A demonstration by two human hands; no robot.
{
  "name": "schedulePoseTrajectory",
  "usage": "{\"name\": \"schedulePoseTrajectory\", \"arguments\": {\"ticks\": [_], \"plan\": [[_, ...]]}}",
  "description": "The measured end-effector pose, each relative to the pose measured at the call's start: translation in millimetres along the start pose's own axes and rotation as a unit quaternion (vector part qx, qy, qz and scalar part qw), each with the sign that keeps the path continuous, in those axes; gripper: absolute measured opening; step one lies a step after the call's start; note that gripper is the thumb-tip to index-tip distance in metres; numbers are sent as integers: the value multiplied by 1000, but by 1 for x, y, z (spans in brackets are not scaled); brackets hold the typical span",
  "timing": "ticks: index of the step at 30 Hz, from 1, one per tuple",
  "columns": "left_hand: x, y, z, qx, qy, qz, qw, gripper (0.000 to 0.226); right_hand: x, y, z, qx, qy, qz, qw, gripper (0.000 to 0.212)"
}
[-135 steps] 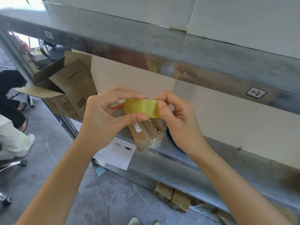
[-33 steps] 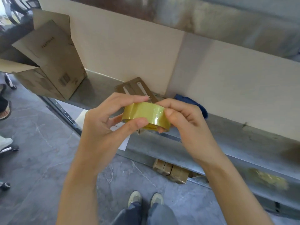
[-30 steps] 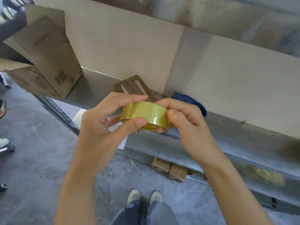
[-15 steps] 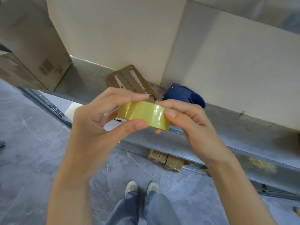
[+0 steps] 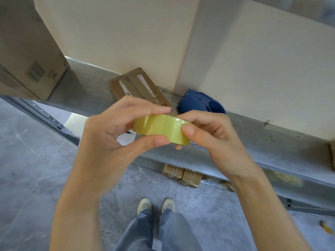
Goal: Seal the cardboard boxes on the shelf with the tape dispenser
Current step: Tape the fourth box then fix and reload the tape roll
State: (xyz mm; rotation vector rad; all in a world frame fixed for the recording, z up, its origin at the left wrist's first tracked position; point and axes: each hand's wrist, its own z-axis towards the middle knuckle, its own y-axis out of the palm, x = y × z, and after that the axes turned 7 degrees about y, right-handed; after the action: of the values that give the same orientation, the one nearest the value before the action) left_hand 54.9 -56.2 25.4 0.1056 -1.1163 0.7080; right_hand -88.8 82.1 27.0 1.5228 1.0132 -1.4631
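A yellowish roll of tape point(image 5: 161, 128) is held in front of the metal shelf point(image 5: 253, 142). My left hand point(image 5: 112, 134) grips its left side between thumb and fingers. My right hand point(image 5: 212, 134) pinches its right edge with the thumb on the outer face. The blue tape dispenser point(image 5: 201, 103) lies on the shelf just behind my hands, against the back wall. A small flat cardboard box point(image 5: 134, 86) with white labels lies on the shelf to the left of the dispenser. A large cardboard box point(image 5: 29, 51) stands at the shelf's left end.
Small taped cardboard boxes point(image 5: 181, 174) sit on the floor under the shelf. A white sheet of paper point(image 5: 126, 138) lies below the shelf edge behind my hands. My shoes point(image 5: 155, 205) stand on the grey floor. A box edge point(image 5: 332, 156) shows at far right.
The view has tilted downward and closer to the shelf, so the dispenser and flat box show more fully. Both hands keep hold of the tape roll, which has hardly moved.
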Motion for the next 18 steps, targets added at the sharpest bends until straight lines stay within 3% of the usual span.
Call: {"name": "schedulePoseTrajectory", "arguments": {"ticks": [6, 18], "plan": [[-6, 7, 4, -11, -8, -15, 1000, 35, 3, 2, 2, 48, 14, 5, 999, 18], [-14, 12, 7, -7, -45, -93, 995, 27, -2, -19, -4, -36, 31, -2, 999, 27]]}}
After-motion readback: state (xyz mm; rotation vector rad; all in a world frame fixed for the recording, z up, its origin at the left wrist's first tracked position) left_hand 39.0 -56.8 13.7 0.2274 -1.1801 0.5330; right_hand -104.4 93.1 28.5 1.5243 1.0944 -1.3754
